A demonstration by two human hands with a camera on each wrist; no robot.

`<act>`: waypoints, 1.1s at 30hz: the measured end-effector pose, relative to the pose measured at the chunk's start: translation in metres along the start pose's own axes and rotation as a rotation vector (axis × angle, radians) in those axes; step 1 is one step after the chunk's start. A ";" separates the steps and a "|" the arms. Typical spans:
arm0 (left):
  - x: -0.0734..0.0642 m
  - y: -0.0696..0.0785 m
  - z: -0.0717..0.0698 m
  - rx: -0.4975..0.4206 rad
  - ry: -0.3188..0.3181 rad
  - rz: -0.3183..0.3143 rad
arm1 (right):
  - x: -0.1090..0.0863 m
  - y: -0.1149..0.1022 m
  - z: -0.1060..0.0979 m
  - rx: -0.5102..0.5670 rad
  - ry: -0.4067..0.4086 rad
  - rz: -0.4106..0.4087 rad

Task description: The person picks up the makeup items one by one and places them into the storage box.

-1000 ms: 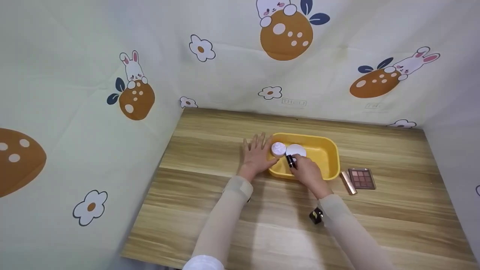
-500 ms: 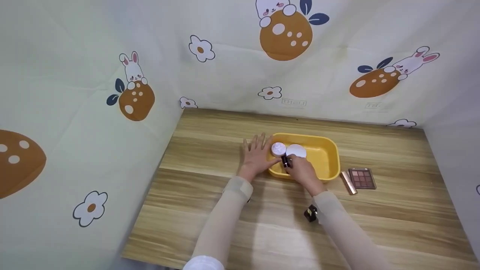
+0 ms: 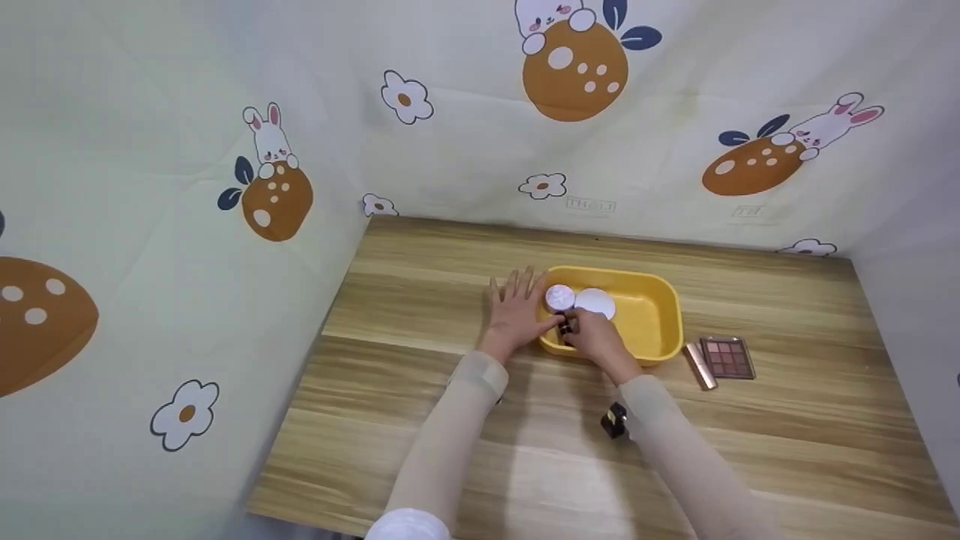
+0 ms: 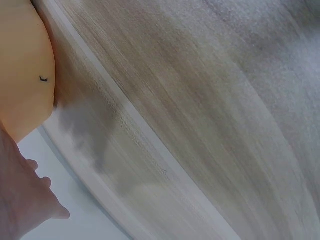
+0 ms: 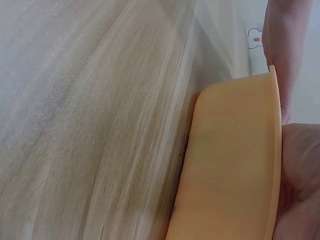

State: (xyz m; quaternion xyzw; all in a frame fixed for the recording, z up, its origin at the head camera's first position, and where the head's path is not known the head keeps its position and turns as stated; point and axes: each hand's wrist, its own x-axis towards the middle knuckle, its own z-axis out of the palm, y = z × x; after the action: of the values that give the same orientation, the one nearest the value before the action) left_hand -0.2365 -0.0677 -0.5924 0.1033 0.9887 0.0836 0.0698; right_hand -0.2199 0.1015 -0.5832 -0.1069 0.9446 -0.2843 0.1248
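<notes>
In the head view my left hand point(image 3: 516, 315) lies with fingers spread at the left end of a yellow plastic basket point(image 3: 639, 319), its thumb reaching over the rim. Inside that end my right hand point(image 3: 598, 339) pinches a black lipstick-like tube point(image 3: 564, 331) with a shiny band, close to the left thumb. A white jar with a patterned lid point(image 3: 559, 298) and a plain white round item point(image 3: 597, 302) sit behind the tube. The right wrist view shows the basket's outer wall point(image 5: 230, 160), with part of the right hand point(image 5: 302, 175) above its rim; the fingertips are hidden there.
Right of the basket, a rose-gold tube point(image 3: 701, 366) lies against an eyeshadow palette point(image 3: 727, 357) with a clear lid. The wooden table point(image 3: 420, 262) backs onto a patterned cloth point(image 3: 465, 142). A small black device point(image 3: 613, 421) hangs at the right wrist.
My right hand has moved left inside the basket with the black tube, bringing it below the patterned jar and near the left thumb. The left hand keeps its place.
</notes>
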 end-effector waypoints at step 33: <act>0.000 0.002 -0.002 0.001 0.002 -0.008 | -0.006 0.004 -0.001 0.004 0.072 -0.031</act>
State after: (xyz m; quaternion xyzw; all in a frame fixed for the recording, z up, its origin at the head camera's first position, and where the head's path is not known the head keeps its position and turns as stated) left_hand -0.2361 -0.0665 -0.5902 0.0996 0.9891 0.0831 0.0693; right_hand -0.2149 0.1071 -0.5836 -0.1109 0.9462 -0.2915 0.0864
